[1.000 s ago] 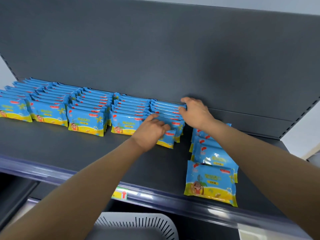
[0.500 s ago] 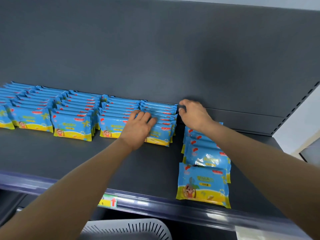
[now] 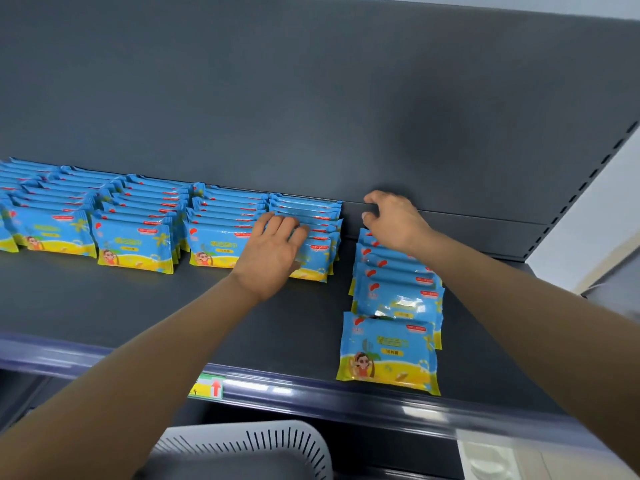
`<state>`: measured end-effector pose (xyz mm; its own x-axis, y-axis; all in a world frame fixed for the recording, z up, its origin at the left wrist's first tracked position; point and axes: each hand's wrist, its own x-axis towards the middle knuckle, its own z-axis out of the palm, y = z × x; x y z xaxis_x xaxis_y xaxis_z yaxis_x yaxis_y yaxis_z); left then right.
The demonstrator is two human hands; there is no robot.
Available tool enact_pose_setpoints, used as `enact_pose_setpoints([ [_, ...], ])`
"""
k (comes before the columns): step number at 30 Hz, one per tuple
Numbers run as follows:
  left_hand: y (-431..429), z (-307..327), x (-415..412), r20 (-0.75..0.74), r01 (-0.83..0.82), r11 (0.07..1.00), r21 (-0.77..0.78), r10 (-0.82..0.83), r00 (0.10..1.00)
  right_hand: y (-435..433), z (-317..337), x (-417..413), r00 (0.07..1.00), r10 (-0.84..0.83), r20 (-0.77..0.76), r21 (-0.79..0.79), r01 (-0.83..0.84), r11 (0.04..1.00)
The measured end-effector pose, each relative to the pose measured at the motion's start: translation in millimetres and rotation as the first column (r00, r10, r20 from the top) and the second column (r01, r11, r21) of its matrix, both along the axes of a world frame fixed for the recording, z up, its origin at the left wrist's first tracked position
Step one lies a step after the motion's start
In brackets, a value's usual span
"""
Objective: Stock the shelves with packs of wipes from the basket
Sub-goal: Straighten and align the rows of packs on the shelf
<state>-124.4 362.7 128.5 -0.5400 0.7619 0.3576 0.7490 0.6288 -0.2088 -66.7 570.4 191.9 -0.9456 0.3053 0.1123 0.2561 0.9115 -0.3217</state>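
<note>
Blue and yellow packs of wipes [image 3: 135, 244] stand in several neat rows along the back of a dark grey shelf [image 3: 104, 306]. My left hand [image 3: 273, 247] lies flat on the front packs of the rightmost neat row [image 3: 308, 209], holding nothing. To the right a looser row of packs [image 3: 398, 292] leans back, its front pack [image 3: 388, 351] near the shelf lip. My right hand [image 3: 391, 220] hovers with curled fingers over the far end of that loose row, close to the back panel, with nothing visibly in it. The white basket [image 3: 270, 441] shows below the shelf.
The shelf's dark back panel [image 3: 311, 98] rises right behind the rows. A yellow price label with a red arrow [image 3: 207, 388] sits on the shelf's front rail. A perforated upright [image 3: 588, 174] bounds the shelf on the right.
My right hand has come off the back corner of the neat row and shifted right, over the loose row. My left hand has flattened further onto the front packs.
</note>
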Motion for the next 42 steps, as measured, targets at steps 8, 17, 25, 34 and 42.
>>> enact_pose_setpoints([
  [8,37,16,68,0.543,0.210,0.960,0.185,-0.278,0.793,47,-7,36,0.983,-0.072,0.167,-0.079,0.086,0.993],
  [17,63,-4,90,0.734,0.188,0.964,-0.189,0.012,0.679,100,-44,39,0.956,-0.076,0.282,-0.394,0.188,0.900],
  [25,82,-5,79,0.532,0.066,0.996,0.052,-0.084,0.843,119,-64,20,0.954,-0.094,0.284,-0.613,0.256,0.748],
  [34,86,-19,72,0.485,0.096,0.995,0.034,-0.100,0.869,123,-68,-4,0.946,-0.154,0.287,-0.816,0.325,0.478],
  [42,87,-12,72,0.473,0.089,0.996,0.018,-0.087,0.877,119,-65,-20,0.865,-0.197,0.461,-0.784,0.501,0.366],
])
